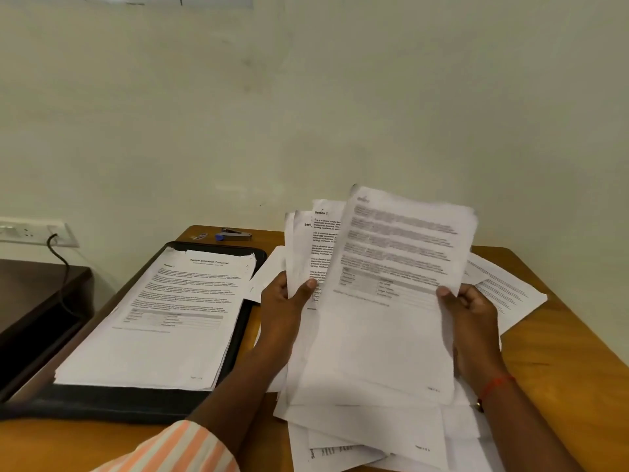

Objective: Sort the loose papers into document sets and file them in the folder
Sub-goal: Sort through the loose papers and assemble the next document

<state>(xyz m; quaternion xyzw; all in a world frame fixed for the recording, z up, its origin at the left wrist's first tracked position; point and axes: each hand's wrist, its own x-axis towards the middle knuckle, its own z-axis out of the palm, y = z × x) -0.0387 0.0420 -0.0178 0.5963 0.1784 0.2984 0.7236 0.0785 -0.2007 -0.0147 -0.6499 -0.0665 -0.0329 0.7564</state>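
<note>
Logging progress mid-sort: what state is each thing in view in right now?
Black rectangular folder: open, flat on the wooden table.
White printed stack: lying face up in the folder.
Fanned white sheets: lifted, held at both side edges.
Left grip: pinches the sheets' left edge.
Right grip: holds their right edge.
Loose white papers: scattered on the table, unfiled.
Blue-ended metal stapler: lying untouched at the far edge.
Black cable: plugged into the wall socket.

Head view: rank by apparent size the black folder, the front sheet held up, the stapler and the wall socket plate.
1. black folder
2. front sheet, held nearer the camera, so inflated
3. wall socket plate, cropped at frame edge
4. stapler
</note>
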